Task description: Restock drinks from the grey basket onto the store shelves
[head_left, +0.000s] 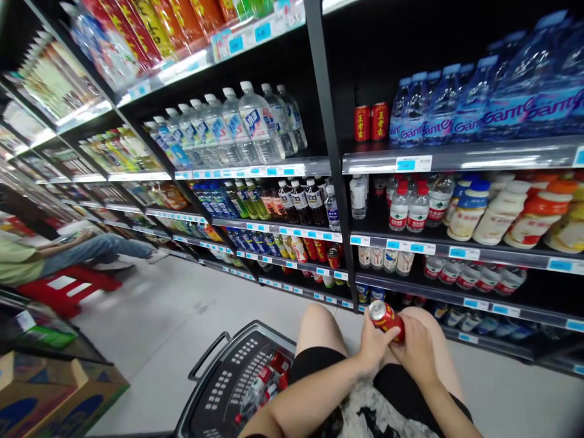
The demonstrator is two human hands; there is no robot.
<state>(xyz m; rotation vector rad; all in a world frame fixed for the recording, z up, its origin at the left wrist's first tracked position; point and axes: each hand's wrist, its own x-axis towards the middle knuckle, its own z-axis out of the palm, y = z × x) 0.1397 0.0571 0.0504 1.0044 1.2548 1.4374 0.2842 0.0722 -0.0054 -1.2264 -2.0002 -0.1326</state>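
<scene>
A red drink can [387,317] with yellow lettering and a silver top lies tilted between my two hands, above my knees. My left hand [371,342] wraps the can near its top end, thumb across its side. Around the lower end is my right hand [414,348], its fingers closed on the can. To the left of my legs stands a black basket [219,359] with slotted sides. Inside it lie clear bottles with red caps [262,377] and something red, partly hidden by my left arm.
Drink shelves fill the back, with two red cans [371,123], blue-tinted water bottles [449,106] and clear bottles [237,118]. A black post [331,121] divides them. Cardboard boxes [86,395] stand lower left. A seated person's jeans [86,252] show at far left.
</scene>
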